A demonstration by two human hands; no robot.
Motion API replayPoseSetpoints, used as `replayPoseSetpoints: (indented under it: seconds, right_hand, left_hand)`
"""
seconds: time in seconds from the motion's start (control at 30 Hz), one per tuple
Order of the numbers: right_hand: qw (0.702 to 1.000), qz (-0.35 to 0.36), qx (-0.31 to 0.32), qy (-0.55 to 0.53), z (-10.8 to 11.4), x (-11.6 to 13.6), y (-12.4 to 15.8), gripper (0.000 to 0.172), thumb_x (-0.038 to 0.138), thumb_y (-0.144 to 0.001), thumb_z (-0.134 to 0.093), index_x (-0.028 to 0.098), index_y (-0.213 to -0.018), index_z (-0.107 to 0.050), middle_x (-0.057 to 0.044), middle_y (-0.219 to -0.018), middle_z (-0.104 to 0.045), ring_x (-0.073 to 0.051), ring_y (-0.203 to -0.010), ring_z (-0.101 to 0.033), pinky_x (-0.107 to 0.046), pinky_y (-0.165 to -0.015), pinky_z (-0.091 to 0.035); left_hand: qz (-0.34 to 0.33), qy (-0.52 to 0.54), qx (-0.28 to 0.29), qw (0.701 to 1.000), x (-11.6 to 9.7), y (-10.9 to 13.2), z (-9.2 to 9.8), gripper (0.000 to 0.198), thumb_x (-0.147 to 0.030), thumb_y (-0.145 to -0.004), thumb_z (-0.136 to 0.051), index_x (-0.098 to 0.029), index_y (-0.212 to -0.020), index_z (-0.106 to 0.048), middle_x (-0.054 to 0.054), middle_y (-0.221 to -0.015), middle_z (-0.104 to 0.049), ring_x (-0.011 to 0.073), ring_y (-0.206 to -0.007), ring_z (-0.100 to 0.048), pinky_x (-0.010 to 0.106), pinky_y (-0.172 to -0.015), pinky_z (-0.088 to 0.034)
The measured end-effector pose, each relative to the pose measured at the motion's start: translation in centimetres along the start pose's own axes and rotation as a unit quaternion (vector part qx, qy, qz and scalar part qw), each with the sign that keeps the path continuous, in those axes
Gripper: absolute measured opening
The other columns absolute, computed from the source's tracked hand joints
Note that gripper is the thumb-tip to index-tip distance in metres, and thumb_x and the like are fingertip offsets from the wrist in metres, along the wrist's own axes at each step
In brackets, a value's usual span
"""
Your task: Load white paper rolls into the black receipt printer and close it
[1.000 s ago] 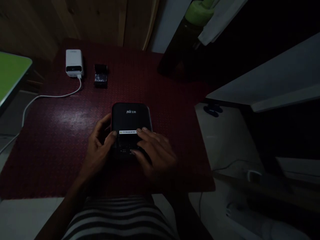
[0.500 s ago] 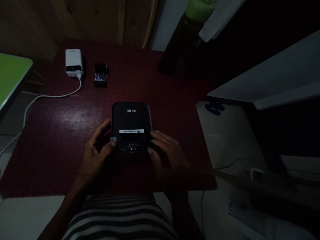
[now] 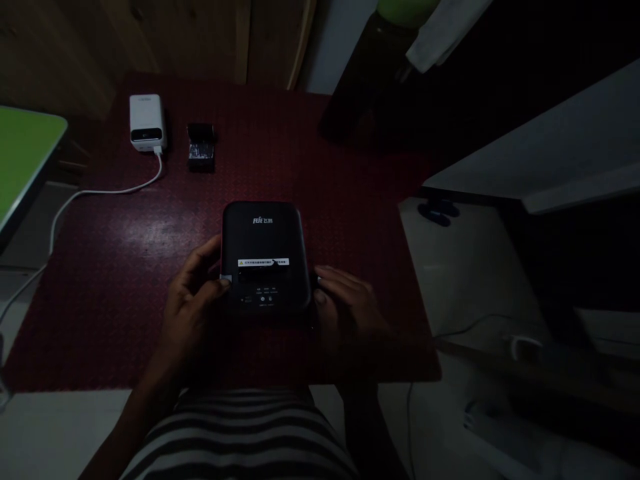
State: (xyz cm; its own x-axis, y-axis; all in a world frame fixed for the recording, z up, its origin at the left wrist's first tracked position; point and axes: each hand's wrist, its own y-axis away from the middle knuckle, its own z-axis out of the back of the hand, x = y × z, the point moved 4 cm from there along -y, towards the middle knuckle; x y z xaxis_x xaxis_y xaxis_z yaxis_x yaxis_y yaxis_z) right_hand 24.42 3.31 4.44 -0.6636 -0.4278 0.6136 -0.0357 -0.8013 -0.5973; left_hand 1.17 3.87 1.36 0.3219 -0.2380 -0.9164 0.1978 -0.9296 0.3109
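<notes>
A black rounded device (image 3: 265, 240) with a white logo and a white label strip lies on the dark red table (image 3: 125, 267). My left hand (image 3: 193, 293) grips its left edge, the thumb on a small grey patch at the side and the fingers along the edge. Just right of the device is my right hand (image 3: 345, 300), its fingers bent close together near the thumb. A small gap separates it from the device. Whether anything is between those fingers is too dark to tell.
At the back left stand a white power bank (image 3: 146, 121) with a white cable and a small black object (image 3: 201, 147). A dark bottle (image 3: 360, 73) with a green top rises at the back right. A green tabletop (image 3: 27, 157) juts in at left.
My right hand has moved slightly right, away from the device's right edge. My left hand stays on the left edge. The view has shifted a little.
</notes>
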Motion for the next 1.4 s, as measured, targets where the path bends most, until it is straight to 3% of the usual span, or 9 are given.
replayPoseSetpoints:
  seconds: [0.43, 0.6, 0.73, 0.8, 0.87, 1.0, 1.1, 1.27, 1.4]
  right_hand:
    - [0.997, 0.071, 0.016, -0.014, -0.7, 0.7, -2.3, 0.027, 0.007, -0.104, -0.069, 0.027, -0.122, -0.079, -0.006, -0.112, -0.088, -0.025, -0.107, -0.084, -0.045, -0.096, -0.068]
    - [0.963, 0.156, 0.218, 0.029, -3.8, 1.9, -6.3, 0.025, 0.006, -0.109, -0.063, 0.015, -0.125, -0.080, -0.013, -0.122, -0.088, -0.028, -0.117, -0.082, -0.045, -0.104, -0.065]
    - [0.863, 0.097, 0.473, 0.150, -7.6, 3.6, -8.9, 0.031, 0.006, -0.112, -0.054, 0.014, -0.130, -0.078, -0.015, -0.127, -0.085, -0.031, -0.118, -0.080, -0.046, -0.104, -0.062]
    - [0.818, 0.069, 0.538, 0.192, -8.6, 4.1, -9.7, 0.032, 0.008, -0.113, -0.052, 0.015, -0.134, -0.076, -0.015, -0.125, -0.084, -0.030, -0.116, -0.081, -0.042, -0.099, -0.062]
    - [0.799, 0.056, 0.560, 0.209, -9.2, 4.2, -10.3, 0.031, 0.010, -0.114, -0.052, 0.016, -0.134, -0.075, -0.014, -0.122, -0.084, -0.028, -0.113, -0.082, -0.037, -0.093, -0.061]
    - [0.795, 0.058, 0.564, 0.215, -9.8, 3.8, -10.8, 0.029, 0.008, -0.110, -0.058, 0.018, -0.130, -0.077, -0.014, -0.122, -0.084, -0.027, -0.107, -0.083, -0.035, -0.088, -0.061]
    - [0.816, 0.070, 0.533, 0.213, -9.4, 4.0, -10.8, 0.026, 0.010, -0.105, -0.068, 0.016, -0.128, -0.078, -0.016, -0.118, -0.084, -0.030, -0.104, -0.083, -0.039, -0.089, -0.063]
    - [0.901, 0.122, 0.403, 0.103, -4.9, 4.8, -10.2, 0.020, 0.010, -0.099, -0.075, 0.019, -0.115, -0.079, -0.010, -0.113, -0.085, -0.028, -0.106, -0.081, -0.043, -0.094, -0.065]
    - [0.975, 0.044, 0.217, -0.006, 0.2, 1.0, -10.6, 0.027, 0.019, -0.097, -0.080, 0.027, -0.124, -0.079, -0.002, -0.116, -0.086, -0.022, -0.100, -0.080, -0.038, -0.089, -0.065]
  left_hand:
    - [-0.049, -0.059, 0.024, 0.997, -0.2, 0.2, -0.2, 0.063, -0.032, -0.095, -0.076, -0.032, -0.157, -0.068, 0.007, -0.164, -0.067, 0.0345, -0.147, -0.066, 0.040, -0.103, -0.065]
    - [-0.129, -0.114, 0.055, 0.983, 0.7, 0.0, 0.5, 0.065, -0.046, -0.102, -0.076, -0.032, -0.164, -0.061, 0.009, -0.167, -0.062, 0.0368, -0.154, -0.060, 0.053, -0.123, -0.054]
    - [-0.266, -0.211, 0.077, 0.937, 1.6, -0.2, 0.9, 0.074, -0.055, -0.106, -0.072, -0.036, -0.173, -0.049, 0.009, -0.175, -0.052, 0.0379, -0.162, -0.049, 0.061, -0.136, -0.038]
    - [-0.300, -0.235, 0.087, 0.920, 2.1, -0.4, 1.2, 0.076, -0.058, -0.108, -0.069, -0.038, -0.176, -0.042, 0.010, -0.177, -0.048, 0.0384, -0.163, -0.047, 0.063, -0.135, -0.039]
    - [-0.309, -0.253, 0.091, 0.912, 2.5, -0.6, 1.3, 0.079, -0.060, -0.108, -0.066, -0.036, -0.178, -0.039, 0.013, -0.176, -0.047, 0.0395, -0.162, -0.048, 0.065, -0.133, -0.040]
    - [-0.320, -0.269, 0.088, 0.904, 2.5, -0.7, 1.4, 0.081, -0.060, -0.107, -0.067, -0.032, -0.177, -0.039, 0.015, -0.174, -0.048, 0.0409, -0.162, -0.048, 0.065, -0.132, -0.042]
    - [-0.311, -0.252, 0.087, 0.913, 2.3, -0.7, 1.3, 0.080, -0.057, -0.106, -0.069, -0.032, -0.176, -0.040, 0.015, -0.174, -0.048, 0.0404, -0.162, -0.048, 0.064, -0.133, -0.042]
    - [-0.293, -0.239, 0.091, 0.921, 2.2, -0.6, 1.2, 0.079, -0.056, -0.106, -0.071, -0.034, -0.175, -0.042, 0.014, -0.175, -0.048, 0.0399, -0.162, -0.048, 0.065, -0.133, -0.040]
    - [-0.279, -0.242, 0.085, 0.925, 2.3, -0.7, 1.3, 0.080, -0.059, -0.105, -0.070, -0.032, -0.175, -0.043, 0.015, -0.174, -0.048, 0.0410, -0.162, -0.048, 0.065, -0.133, -0.041]
